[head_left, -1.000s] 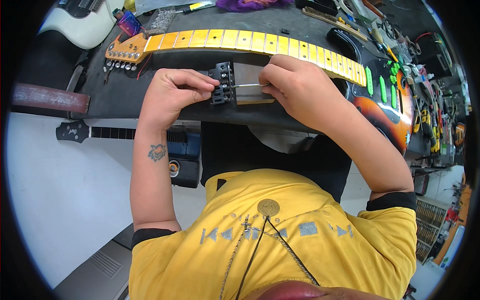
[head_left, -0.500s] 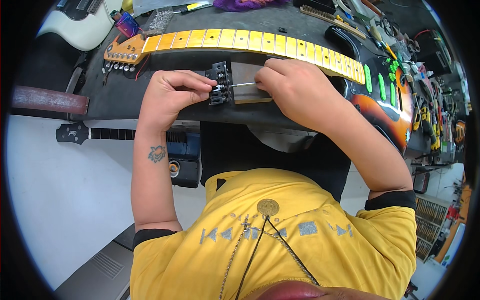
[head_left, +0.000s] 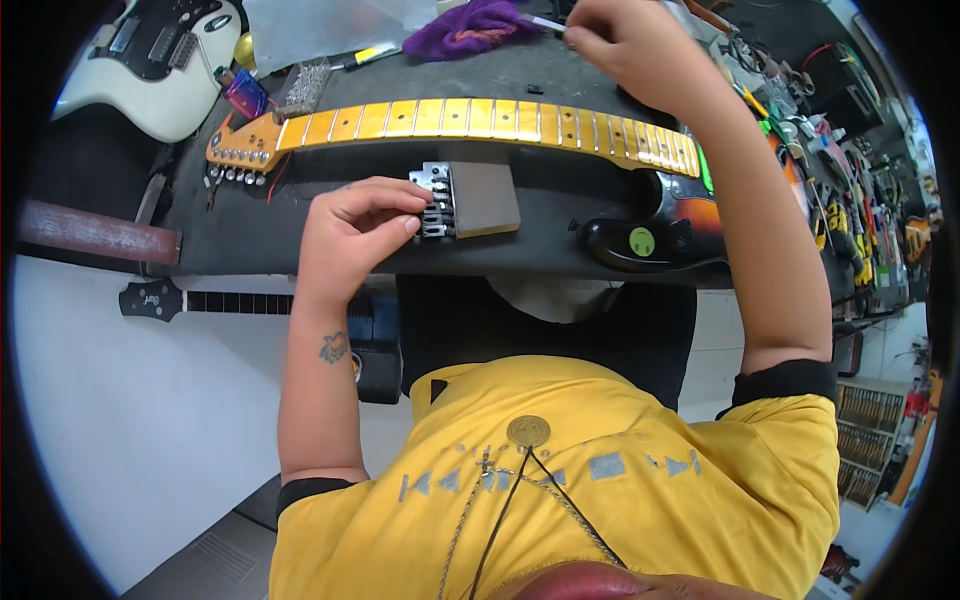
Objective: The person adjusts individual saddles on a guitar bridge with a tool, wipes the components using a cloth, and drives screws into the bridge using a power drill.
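My left hand (head_left: 355, 230) has thumb and fingers closed at the edge of a metal guitar bridge (head_left: 434, 172) with a row of saddles, which lies against a flat grey-brown block (head_left: 485, 200) on the bench. My right hand (head_left: 615, 40) is raised at the top of the view, fingers closed on a thin, pale tool (head_left: 548, 22) beside a purple cloth (head_left: 470, 28). Behind the bridge, a maple guitar neck (head_left: 430, 122) with tuners lies across the bench; its right end rests by a sunburst guitar body (head_left: 685, 225), partly hidden by my right arm.
A white guitar (head_left: 130, 90), a colourful canister (head_left: 245, 92), loose metal bits (head_left: 305, 90) and a clear sheet (head_left: 330, 25) line the back left. Many tools (head_left: 850, 230) crowd the right. Below the bench's dark edge (head_left: 530, 260) is another guitar neck (head_left: 220, 302).
My right hand has left the bridge and moved up toward the purple cloth with a thin tool. My left hand stays at the bridge, which sits lower in the view.
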The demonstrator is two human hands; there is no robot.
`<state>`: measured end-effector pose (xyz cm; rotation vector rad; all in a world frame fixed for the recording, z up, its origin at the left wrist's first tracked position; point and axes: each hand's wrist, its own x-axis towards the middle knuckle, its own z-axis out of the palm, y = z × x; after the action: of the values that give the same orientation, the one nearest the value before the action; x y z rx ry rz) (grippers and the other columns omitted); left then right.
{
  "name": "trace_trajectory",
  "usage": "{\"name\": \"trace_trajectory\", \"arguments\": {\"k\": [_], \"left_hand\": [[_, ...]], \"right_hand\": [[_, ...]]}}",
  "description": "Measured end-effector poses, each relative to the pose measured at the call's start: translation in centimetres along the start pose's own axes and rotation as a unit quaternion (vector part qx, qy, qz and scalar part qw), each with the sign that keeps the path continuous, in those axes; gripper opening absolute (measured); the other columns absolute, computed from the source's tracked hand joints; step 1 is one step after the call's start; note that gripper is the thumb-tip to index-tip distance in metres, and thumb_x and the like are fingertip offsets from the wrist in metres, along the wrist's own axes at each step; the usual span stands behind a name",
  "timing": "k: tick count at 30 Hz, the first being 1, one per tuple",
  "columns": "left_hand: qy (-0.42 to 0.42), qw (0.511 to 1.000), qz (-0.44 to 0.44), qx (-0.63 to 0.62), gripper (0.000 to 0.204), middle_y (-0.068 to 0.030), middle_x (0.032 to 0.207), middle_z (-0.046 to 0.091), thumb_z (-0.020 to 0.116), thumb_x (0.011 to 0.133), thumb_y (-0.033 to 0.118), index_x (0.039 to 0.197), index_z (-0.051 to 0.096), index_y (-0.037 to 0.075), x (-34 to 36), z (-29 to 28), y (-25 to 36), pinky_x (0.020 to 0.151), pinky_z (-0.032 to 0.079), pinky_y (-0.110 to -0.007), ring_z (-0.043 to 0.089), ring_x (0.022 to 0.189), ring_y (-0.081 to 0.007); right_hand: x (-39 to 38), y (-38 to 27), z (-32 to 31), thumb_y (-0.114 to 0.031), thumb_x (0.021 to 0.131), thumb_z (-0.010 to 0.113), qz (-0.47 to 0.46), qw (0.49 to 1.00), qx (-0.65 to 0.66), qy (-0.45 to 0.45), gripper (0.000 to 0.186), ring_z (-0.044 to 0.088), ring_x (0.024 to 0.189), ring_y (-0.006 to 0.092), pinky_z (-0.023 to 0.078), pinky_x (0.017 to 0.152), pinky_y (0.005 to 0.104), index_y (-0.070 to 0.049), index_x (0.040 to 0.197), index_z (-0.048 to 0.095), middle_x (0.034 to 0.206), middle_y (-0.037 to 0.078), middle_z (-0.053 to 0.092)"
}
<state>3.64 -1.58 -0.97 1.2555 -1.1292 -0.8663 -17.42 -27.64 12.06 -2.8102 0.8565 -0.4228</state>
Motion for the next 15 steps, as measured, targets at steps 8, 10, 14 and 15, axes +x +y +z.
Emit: {"name": "trace_trajectory", "arguments": {"k": [8,10,14,15], "left_hand": [[0.019,0.999,0.032,0.011,0.021,-0.0172,0.119,0.075,0.075,0.084,-0.005,0.105,0.078,-0.004,-0.1,1.1,0.0,0.095,0.055,-0.033,0.071,0.107,-0.0206],[0.026,0.999,0.037,-0.002,0.024,-0.0172,0.123,0.074,0.075,0.084,-0.005,0.108,0.077,-0.004,-0.1,1.3,-0.1,0.094,0.055,-0.033,0.07,0.106,-0.0198],[0.038,0.997,0.064,-0.02,0.028,-0.0156,0.13,0.07,0.072,0.087,-0.002,0.115,0.075,-0.004,-0.3,0.6,-1.4,0.093,0.055,-0.031,0.067,0.101,-0.0153],[0.047,0.996,0.076,-0.028,0.026,-0.014,0.13,0.07,0.071,0.089,-0.002,0.116,0.075,-0.004,-0.2,0.4,-1.6,0.093,0.056,-0.03,0.066,0.1,-0.013]], "right_hand": [[4.3,3.6,7.2,-0.019,0.092,0.072,-0.033,0.99,-0.082,-0.108,0.018,0.074,0.098,0.0347,0.057,0.089,0.0443,-0.004,0.101,0.076,0.101,0.018,0.077],[4.9,3.7,7.5,-0.018,0.091,0.074,-0.033,0.981,-0.099,-0.166,0.02,0.074,0.099,0.0341,0.057,0.09,0.0443,-0.005,0.105,0.076,0.102,0.016,0.078],[5.9,3.8,7.9,-0.021,0.091,0.072,-0.042,0.974,-0.111,-0.191,0.023,0.074,0.101,0.0351,0.057,0.091,0.0444,-0.004,0.106,0.076,0.102,0.017,0.078],[6.3,3.6,7.8,-0.023,0.092,0.07,-0.011,0.978,-0.106,-0.181,0.026,0.074,0.102,0.0357,0.057,0.092,0.0446,-0.003,0.109,0.075,0.104,0.017,0.078]]}}
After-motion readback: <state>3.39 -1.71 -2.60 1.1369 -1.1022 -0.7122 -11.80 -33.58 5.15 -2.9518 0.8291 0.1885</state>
